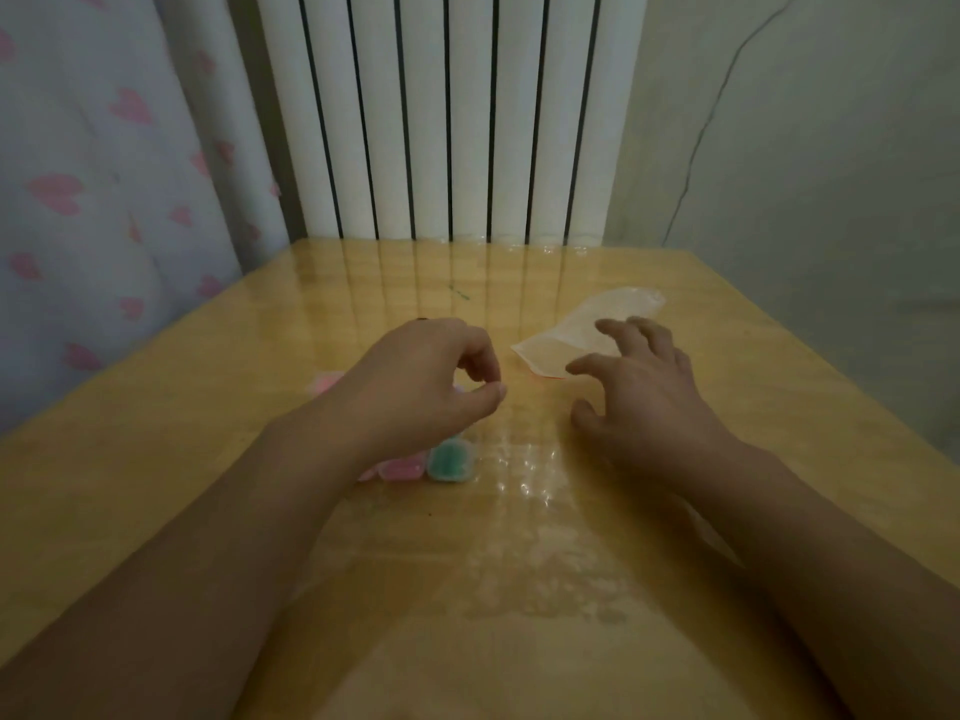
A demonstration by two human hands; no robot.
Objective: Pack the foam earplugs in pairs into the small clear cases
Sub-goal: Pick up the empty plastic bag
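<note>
Both hands over the table (571, 589), cases under my left wrist

I see the left hand (415, 376) with fingers curled, thumb meeting fingertip, anything pinched too small to tell; right hand (644, 392) spread over the bag (576, 330); green case (450, 459) and pink case (400, 467) just nearside, clear-walled.

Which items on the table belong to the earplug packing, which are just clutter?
Job:
- green-filled case
- pink-filled case
- clear plastic bag, under right hand
- left hand, apparently holding nothing

Not job:
- radiator
- heart-print curtain
</note>
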